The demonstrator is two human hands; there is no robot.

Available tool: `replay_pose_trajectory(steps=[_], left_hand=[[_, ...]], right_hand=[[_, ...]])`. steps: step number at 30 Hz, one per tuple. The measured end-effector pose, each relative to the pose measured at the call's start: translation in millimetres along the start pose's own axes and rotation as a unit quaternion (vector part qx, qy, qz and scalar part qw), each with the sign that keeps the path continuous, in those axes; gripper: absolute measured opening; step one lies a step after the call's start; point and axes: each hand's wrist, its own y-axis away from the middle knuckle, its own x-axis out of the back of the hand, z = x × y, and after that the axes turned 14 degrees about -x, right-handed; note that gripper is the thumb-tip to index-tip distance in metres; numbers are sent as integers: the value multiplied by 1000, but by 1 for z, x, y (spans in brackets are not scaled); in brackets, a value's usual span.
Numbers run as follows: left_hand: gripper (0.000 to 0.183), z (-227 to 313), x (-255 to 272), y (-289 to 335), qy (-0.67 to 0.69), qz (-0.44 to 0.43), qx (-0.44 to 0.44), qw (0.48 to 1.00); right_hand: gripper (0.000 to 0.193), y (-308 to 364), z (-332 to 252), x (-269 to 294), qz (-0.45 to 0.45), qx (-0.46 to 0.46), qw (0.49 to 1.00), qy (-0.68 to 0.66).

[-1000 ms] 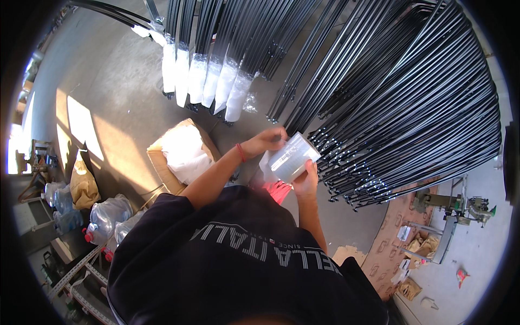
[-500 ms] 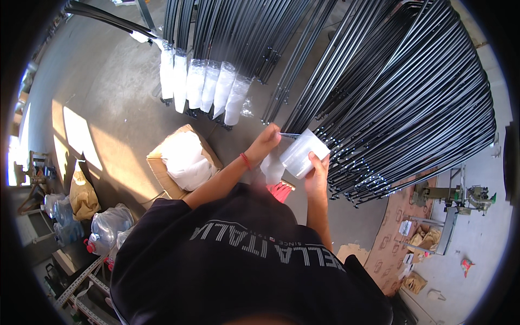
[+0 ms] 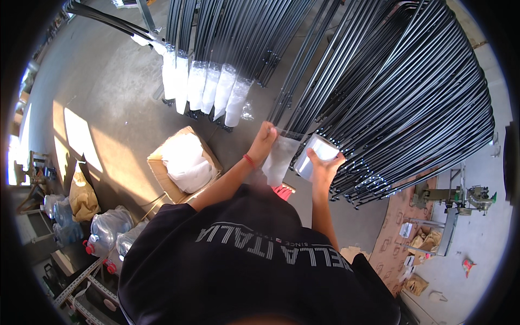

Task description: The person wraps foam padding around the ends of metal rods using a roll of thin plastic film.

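Shows red on the bracelet behind the left hand, milky white on the sheet beside it, silvery on the roll in the right hand, black on rods beyond.

A workshop; long black rods and a greenish machine show it

Glowing at the far left with a bright opening, showing hard-edged sunlight on a grey floor. Holding a perforated metal rack at lower left. Running at right onto a patterned reddish-brown strip, then meeting a pale expanse, too warped for telling as floor or wall.
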Motion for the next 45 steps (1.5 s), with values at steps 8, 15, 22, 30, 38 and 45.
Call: replay_pose_trajectory(steps=[8, 15, 22, 30, 38, 45], left_hand=[[16, -1, -4, -7, 47, 60, 89, 993], [10, -24, 4, -31, 49, -77, 202, 975], [22, -25, -5, -35, 261, -125, 246, 925], [18, -25, 12, -25, 79, -116, 225, 964], [29, 21, 1, -5, -122, -178, 63, 974], [18, 23, -20, 9, 15, -24, 60, 998]], right_hand=[[87, 0, -3, -9, 13, -7, 1000, 8], [87, -52, 29, -14, -53, 3, 998, -38], [70, -65, 30, -38, -202, -66, 973, -95], [66, -58, 32, -43, -228, -87, 958, -154], [68, -62, 37, -53, -277, -72, 934, -212], [67, -80, 40, -60, -433, -110, 857, -257]])
